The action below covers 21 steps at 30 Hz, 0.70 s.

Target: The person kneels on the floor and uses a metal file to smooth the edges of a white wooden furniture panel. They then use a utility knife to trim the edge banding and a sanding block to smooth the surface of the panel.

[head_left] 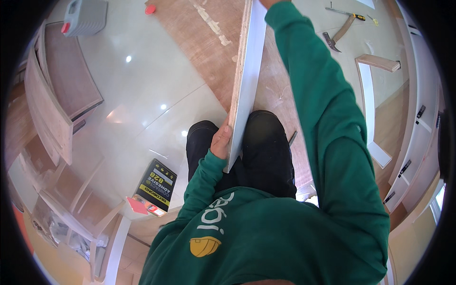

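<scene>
I hold a long narrow white-faced plywood board [248, 80] on edge, running from my lap to the top of the picture. My left hand [221, 140] grips its near end from the left side, just above my black trousers. My right arm in a green sleeve reaches up along the board's right side; my right hand [271, 3] is cut off by the top edge, at the board's far end. Under the board lies a large brown plywood sheet [204, 52] on the glossy white floor.
A black and yellow adhesive can [156, 186] lies on the floor at lower left. A grey jerrycan with a red cap [84, 16] stands at top left. A hammer [340, 33] lies at top right. Wooden frames and panels [52, 109] stack at left; white cabinet pieces [370, 99] stand right.
</scene>
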Each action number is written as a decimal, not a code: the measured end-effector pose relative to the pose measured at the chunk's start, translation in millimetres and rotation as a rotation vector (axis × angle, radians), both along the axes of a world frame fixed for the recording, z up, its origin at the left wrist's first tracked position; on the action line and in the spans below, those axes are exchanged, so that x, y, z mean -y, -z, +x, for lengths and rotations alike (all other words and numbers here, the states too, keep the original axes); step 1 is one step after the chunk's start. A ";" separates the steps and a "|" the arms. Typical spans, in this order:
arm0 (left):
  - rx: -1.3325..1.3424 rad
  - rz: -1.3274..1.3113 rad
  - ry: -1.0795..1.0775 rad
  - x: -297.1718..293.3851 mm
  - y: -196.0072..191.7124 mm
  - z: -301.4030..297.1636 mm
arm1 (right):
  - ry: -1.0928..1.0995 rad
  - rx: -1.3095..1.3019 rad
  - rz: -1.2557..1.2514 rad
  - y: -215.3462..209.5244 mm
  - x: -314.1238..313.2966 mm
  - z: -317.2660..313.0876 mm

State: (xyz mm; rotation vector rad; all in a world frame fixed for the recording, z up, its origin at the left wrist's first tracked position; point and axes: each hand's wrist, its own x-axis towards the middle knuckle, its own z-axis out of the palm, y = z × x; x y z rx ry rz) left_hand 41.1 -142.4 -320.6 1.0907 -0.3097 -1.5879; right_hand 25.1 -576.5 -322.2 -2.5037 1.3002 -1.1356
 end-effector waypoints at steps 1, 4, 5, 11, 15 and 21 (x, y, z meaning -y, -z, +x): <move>-0.009 -0.004 -0.010 -0.5 1.0 -1.9 | -0.021 -0.012 -0.030 -3.6 10.6 3.0; -0.048 -0.012 -0.012 -4.6 4.8 -5.9 | -0.071 -0.132 -0.024 -2.1 5.7 -6.8; -0.051 -0.009 -0.035 -6.0 7.6 -4.6 | -0.115 -0.170 -0.005 -1.8 -5.8 1.6; 0.056 0.123 0.000 -7.0 4.4 1.6 | -0.146 -0.242 0.307 -23.4 -140.5 -21.4; -0.169 0.189 -0.096 -9.1 12.0 -1.3 | -0.226 -0.139 0.250 -24.5 -252.3 -53.7; -0.450 0.085 -0.163 -13.9 23.5 12.9 | -0.386 -0.141 0.443 -36.7 -396.0 -93.0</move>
